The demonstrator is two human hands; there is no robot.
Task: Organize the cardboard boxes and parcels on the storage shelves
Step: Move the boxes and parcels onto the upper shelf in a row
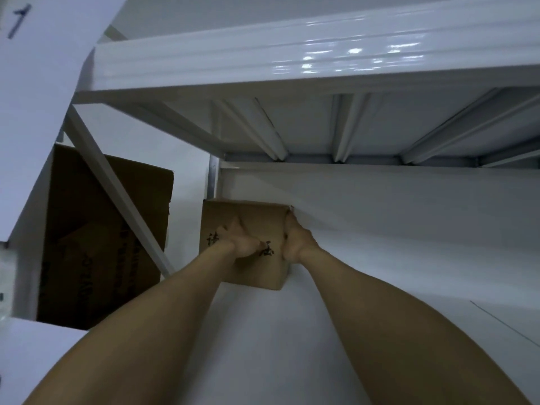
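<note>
Squarely between both hands, small brown printed cardboard box (pixel 248 217).

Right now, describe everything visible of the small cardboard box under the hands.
The small cardboard box is plain brown and closed, with black printed characters on the face toward the camera, partly covered. It sits upright at the back left of the white shelf, close to the rear wall and the corner post. The left hand lies on its printed face; the right hand grips its right edge.
</note>
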